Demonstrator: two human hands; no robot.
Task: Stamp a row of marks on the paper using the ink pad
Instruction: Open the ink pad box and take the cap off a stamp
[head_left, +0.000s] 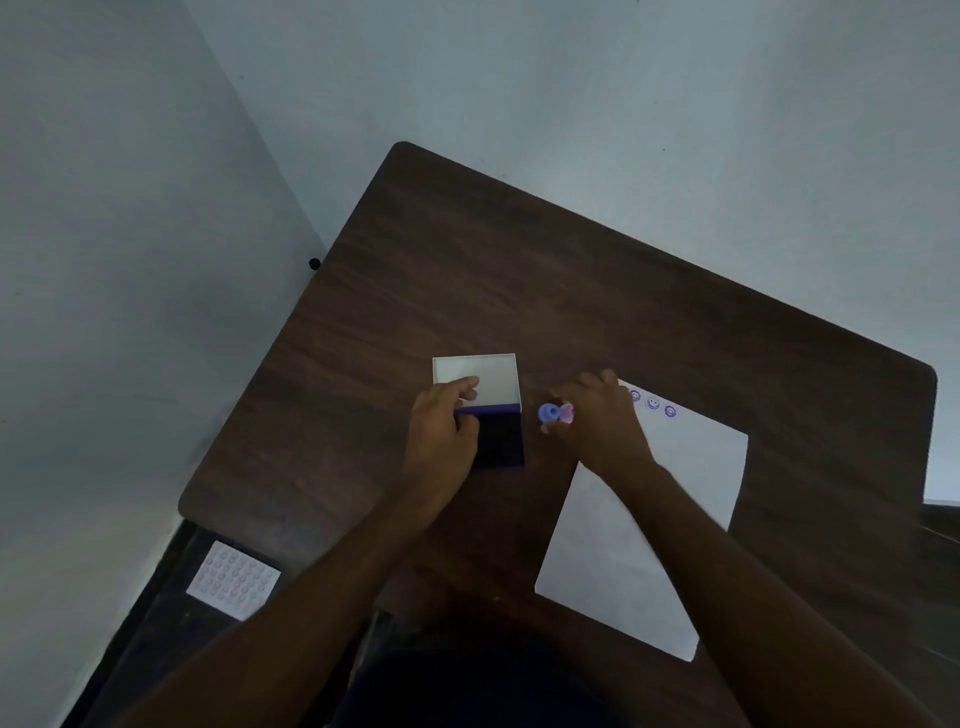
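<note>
Dark brown wood-grain tabletop (519, 270) is filling the middle of the frame, with pale grey walls behind it. Right of centre, the right hand (597, 421) is pinching a small blue and pink plastic stamp (555, 413) between thumb and fingertips, holding it in the gap between pad and paper, its blue end pointing left toward the pad. At centre, the left hand (441, 431) is resting on the purple-rimmed ink pad (501, 439), fingers loosely curled along its left edge and forefinger lying across the open white lid (491, 376), steadying the case rather than lifting it. To the right, the white sheet of paper (644, 525) is lying flat and angled, with three purple smiley marks (653, 403) showing along its upper edge; more may be hidden behind the hand. At lower left, a white sheet with rows of faint pink marks (234, 579) is sitting on a darker surface.

The stamp looks light, rigid and small, best gripped around its upper body, away from the inked face. The paper seems thin and likely to slide under pressure.
</note>
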